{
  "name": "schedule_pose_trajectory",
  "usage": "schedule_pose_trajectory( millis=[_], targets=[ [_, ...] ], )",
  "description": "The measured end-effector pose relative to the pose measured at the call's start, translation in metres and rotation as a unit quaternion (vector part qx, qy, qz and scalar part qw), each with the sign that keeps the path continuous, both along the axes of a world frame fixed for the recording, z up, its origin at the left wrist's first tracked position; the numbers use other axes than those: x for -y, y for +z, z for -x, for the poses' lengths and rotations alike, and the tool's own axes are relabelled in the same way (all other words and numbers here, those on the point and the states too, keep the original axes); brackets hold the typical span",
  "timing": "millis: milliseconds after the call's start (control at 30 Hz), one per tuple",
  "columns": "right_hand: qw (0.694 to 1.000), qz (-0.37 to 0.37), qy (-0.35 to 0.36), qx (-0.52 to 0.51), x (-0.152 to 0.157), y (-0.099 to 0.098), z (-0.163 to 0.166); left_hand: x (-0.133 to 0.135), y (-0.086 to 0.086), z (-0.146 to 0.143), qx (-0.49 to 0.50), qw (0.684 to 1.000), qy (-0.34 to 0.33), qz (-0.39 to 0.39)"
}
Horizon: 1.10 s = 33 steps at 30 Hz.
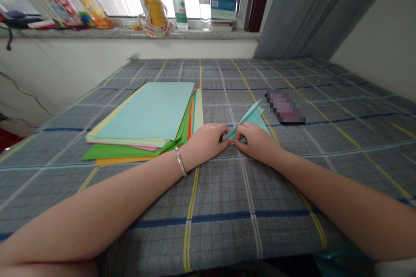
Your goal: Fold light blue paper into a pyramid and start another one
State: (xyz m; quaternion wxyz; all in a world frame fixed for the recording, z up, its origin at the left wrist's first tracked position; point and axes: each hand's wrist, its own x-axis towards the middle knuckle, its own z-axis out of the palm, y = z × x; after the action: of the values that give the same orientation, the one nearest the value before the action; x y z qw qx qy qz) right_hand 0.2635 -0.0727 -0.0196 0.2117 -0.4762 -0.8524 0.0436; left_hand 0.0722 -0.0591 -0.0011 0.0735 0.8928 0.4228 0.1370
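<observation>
A folded piece of light-blue paper is held low over the plaid cloth, its pointed flaps rising to the upper right. My left hand pinches the paper's left end between thumb and fingers; a silver bangle circles that wrist. Close beside it, my right hand grips the same paper near its lower edge, fingers curled and thumb pressed in. The two hands almost meet, and part of the folded paper is hidden behind the right one.
Left of my hands lies a stack of coloured paper sheets, light blue on top. A phone with a blurred screen rests to the right on the plaid cloth. Bottles and boxes line the window sill at the back.
</observation>
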Motion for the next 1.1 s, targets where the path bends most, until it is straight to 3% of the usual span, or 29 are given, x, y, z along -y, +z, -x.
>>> schedule_pose_trajectory(
  millis=[333,467,700,1100],
  targets=[
    [0.999,0.006,-0.008,-0.031,-0.001,-0.001,0.000,-0.002,-0.001,0.006,0.037,0.998,-0.039,0.020],
    [0.999,-0.013,0.045,-0.027,-0.001,0.000,-0.003,-0.003,-0.003,0.010,0.064,0.994,-0.090,-0.007],
    [0.985,-0.047,0.164,0.006,-0.004,0.001,-0.016,-0.005,0.001,0.019,-0.013,0.979,-0.187,-0.073],
    [0.981,-0.069,0.174,0.056,0.001,0.009,-0.022,-0.012,0.015,0.029,-0.059,0.963,-0.253,-0.063]
  ],
)
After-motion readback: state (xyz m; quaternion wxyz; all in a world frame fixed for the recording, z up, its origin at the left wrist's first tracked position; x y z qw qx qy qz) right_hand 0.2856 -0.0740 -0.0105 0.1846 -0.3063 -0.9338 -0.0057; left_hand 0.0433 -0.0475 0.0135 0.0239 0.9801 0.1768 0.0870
